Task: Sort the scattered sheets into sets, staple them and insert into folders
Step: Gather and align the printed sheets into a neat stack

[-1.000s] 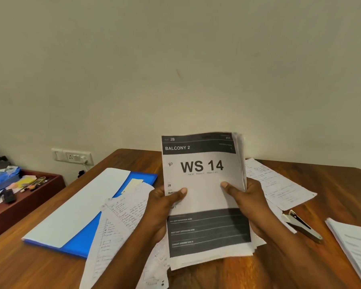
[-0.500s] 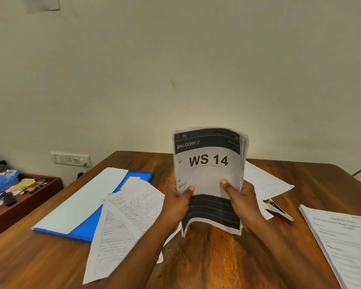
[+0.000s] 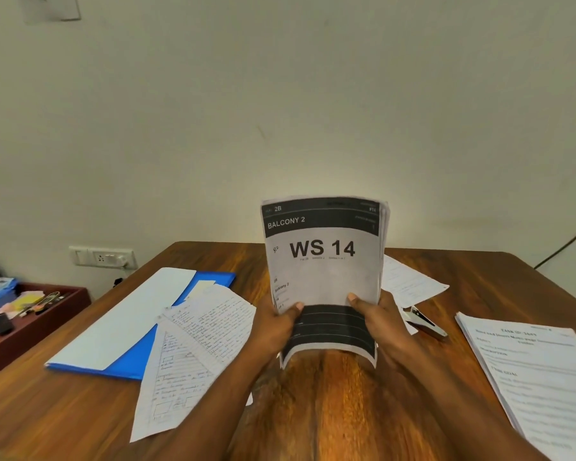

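Both hands hold up a stack of printed sheets [image 3: 323, 271], its front page reading "WS 14" and "BALCONY 2". The stack stands upright with its lower edge near the wooden table [image 3: 346, 410]. My left hand [image 3: 276, 324] grips its left side, thumb on the front. My right hand [image 3: 379, 322] grips the right side the same way. A blue folder [image 3: 137, 357] with a white sheet on it lies to the left. Handwritten sheets [image 3: 197, 354] overlap the folder's near corner. A stapler [image 3: 424, 322] lies just right of my right hand.
A stack of printed pages [image 3: 539, 384] sits at the table's right edge. More loose sheets [image 3: 409, 281] lie behind the stapler. A dark red tray [image 3: 30, 324] of small items stands off the table's left side. A wall socket [image 3: 102, 257] is behind.
The stack has been raised from leaning back to standing upright on the table edge, and pushed a little farther from me. Both hands keep their grip.
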The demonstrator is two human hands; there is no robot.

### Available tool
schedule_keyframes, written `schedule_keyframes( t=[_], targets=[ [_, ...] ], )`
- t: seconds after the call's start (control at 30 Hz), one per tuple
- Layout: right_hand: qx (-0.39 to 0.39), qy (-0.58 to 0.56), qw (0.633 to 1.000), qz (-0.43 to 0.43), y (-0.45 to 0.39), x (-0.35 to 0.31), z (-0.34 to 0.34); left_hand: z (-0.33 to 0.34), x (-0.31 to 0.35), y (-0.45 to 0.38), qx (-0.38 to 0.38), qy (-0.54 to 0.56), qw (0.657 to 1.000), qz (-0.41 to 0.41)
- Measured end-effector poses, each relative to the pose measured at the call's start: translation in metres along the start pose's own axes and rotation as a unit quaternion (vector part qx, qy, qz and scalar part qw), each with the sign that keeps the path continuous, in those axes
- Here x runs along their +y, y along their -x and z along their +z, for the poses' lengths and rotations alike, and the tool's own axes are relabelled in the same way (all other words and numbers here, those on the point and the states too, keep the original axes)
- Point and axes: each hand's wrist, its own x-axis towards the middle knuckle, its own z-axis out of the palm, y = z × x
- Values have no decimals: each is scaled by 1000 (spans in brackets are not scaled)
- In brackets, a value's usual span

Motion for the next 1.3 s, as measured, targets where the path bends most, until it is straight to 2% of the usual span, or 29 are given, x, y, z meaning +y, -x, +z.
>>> schedule_keyframes(
  t=[0.13,0.3,0.43,0.63,0.77,0.83,0.93,1.03,1.3],
  targets=[
    [-8,19,1000,16,6,9,1,2,-7,5,-13,-54,998,4],
    [-4,17,1000,19,7,5,-8,3,-4,5,-11,-58,998,2],
    [-8,80,997,16,11,10,-17,2,-9,7,-26,-106,994,10],
    [-12,112,994,6,15,6,-25,-4,5,-5,-53,-20,998,16],
    [-20,130,991,-10,15,-2,-27,-10,36,-16,-55,29,996,59],
    [-11,109,993,-46,12,-13,-28,-9,44,-18,-48,22,996,72],
    [25,14,993,-115,8,-39,-31,-5,42,-18,-42,-5,995,93],
    [35,-42,989,-139,5,-65,-36,-1,39,-14,-54,-22,993,98],
    [22,-40,987,-155,4,-67,-31,-3,43,-14,-87,-25,993,79]
  ],
)
